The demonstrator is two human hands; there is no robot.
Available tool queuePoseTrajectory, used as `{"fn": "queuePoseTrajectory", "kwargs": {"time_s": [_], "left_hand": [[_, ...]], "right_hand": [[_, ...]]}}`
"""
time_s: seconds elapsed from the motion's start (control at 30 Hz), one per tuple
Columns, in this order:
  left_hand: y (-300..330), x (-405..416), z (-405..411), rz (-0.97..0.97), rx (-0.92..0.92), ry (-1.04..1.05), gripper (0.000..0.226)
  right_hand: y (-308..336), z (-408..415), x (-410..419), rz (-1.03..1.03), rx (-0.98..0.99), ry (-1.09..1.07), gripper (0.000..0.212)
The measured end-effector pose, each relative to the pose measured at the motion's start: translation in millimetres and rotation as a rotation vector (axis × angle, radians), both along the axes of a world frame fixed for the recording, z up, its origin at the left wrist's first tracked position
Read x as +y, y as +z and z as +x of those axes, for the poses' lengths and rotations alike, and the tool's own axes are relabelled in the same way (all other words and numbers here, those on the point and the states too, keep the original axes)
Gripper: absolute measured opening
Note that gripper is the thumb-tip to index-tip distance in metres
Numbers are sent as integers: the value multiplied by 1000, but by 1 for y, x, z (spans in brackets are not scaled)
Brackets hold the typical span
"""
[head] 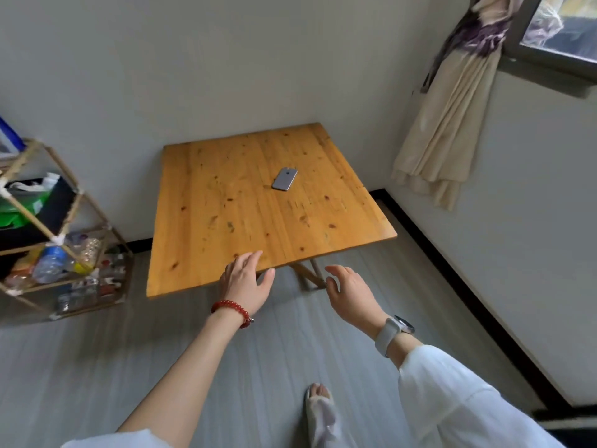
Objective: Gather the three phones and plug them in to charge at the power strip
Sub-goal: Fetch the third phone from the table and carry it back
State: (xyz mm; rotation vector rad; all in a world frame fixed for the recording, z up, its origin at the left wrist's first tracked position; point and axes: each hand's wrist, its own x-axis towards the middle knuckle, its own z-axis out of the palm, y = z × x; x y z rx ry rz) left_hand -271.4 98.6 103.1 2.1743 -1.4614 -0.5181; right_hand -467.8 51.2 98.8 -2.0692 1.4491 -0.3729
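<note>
Wooden table [226,221] was taken as reference. Left hand [245,282] was seen over its near edge, right hand [350,294] just short of it, both spread open, nothing held. Grey phone [285,179] was seen face-down past centre, untouched.

Square wooden table [226,221] stood in room corner, knotty orange-brown plank top, folding legs visible under near edge. One grey phone [285,179] lay face down near top's middle, toward far side, angled diagonally. Table rested on grey plank floor [129,367]. Nothing else on top.
</note>
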Motion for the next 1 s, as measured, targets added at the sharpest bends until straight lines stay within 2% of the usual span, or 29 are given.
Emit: {"fn": "queuePoseTrajectory", "kwargs": {"time_s": [0.17,0.43,0.7,0.9,1.0], "left_hand": [[-13,-119,32,134,45,42,55],[-62,-225,96,335,52,118,56],[-119,-351,172,488,6,43,60],[-160,-434,228,574,-78,-54,81],[-181,-458,243,604,-180,-120,93]], "right_hand": [[-15,35,-121,100,14,30,38],[-54,102,-249,271,67,35,39],[-92,186,-371,336,187,-15,43],[-124,257,-465,473,166,-238,42],[-140,282,-493,491,190,-386,54]]}}
